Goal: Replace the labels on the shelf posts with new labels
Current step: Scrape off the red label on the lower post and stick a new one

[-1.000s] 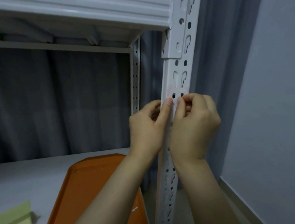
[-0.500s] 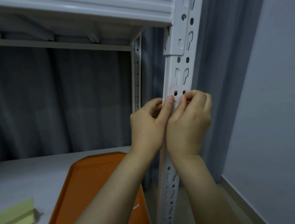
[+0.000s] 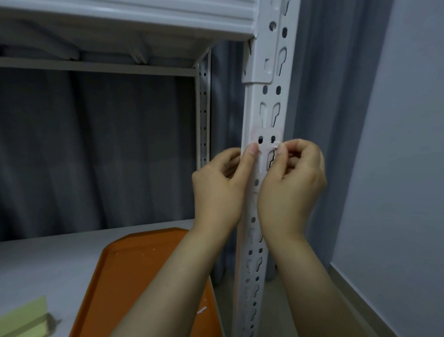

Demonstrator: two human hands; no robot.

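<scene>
Two bare forearms rise from the bottom edge, one on either side of the front post [image 3: 253,107], a white upright punched with round and keyhole holes.

Low on the left, an orange tray [image 3: 144,275] lies on the lower shelf board [image 3: 37,262] at its front right corner, close to the post. A few small white scraps [image 3: 201,309] are scattered on the tray. Near the board's front left edge sits a pale green pad [image 3: 18,328].

The left hand [image 3: 217,190] is against the post's left edge. Its fingers are curled in toward the palm beside the post and hold nothing that shows. The thumb [image 3: 252,150] is stretched out straight, its tip pressed on the post's front face at the left side of the label [image 3: 266,134]. Whether any finger reaches behind the post cannot be told.

The right hand [image 3: 294,186] is on the post's right side, all its fingers bent. The thumb and forefinger are closed together on a small lifted bit of the label at its right edge, beside a keyhole slot.

The label is a pale, faintly pinkish patch stuck across the post's front face, just above and between the two thumbs. Two round holes show through it.

Above the hands a bracket joins the post to the white upper shelf beam [image 3: 150,11], which runs across the top. Farther back stands the rear post [image 3: 203,111], a slimmer perforated upright under the same shelf. Behind the shelving hangs a dark grey curtain [image 3: 81,152], and a plain grey wall [image 3: 413,153] fills the right side.
</scene>
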